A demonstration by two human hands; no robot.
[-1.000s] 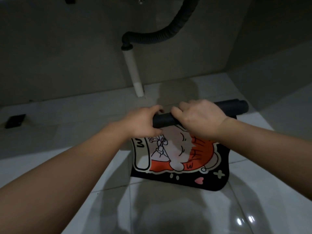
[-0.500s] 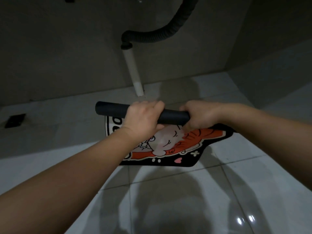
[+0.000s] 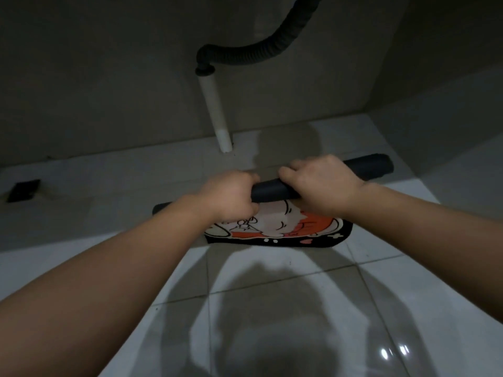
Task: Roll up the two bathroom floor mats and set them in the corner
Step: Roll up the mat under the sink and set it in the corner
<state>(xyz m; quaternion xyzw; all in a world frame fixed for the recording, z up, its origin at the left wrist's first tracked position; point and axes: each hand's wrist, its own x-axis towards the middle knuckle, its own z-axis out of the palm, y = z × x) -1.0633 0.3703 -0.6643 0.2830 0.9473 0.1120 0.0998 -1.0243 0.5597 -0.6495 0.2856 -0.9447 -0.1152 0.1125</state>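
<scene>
Hands, left (image 3: 231,194) and right (image 3: 321,183), fingers clenched around rolled mat (image 3: 272,190); no readable writing.

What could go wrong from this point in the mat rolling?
Both hands, left hand and right hand, grip near the middle of the roll, so its free ends could loosen or telescope. The unrolled part of the mat lies skewed, so the roll may wind crooked. The glossy floor may let it slide.

head cam: only view, nothing shared | you look forward and down from head height | faces the back wall (image 3: 109,85) and white drain pipe (image 3: 215,110) | near: both forearms fill the lower frame over the tiled floor (image 3: 272,308)
</scene>
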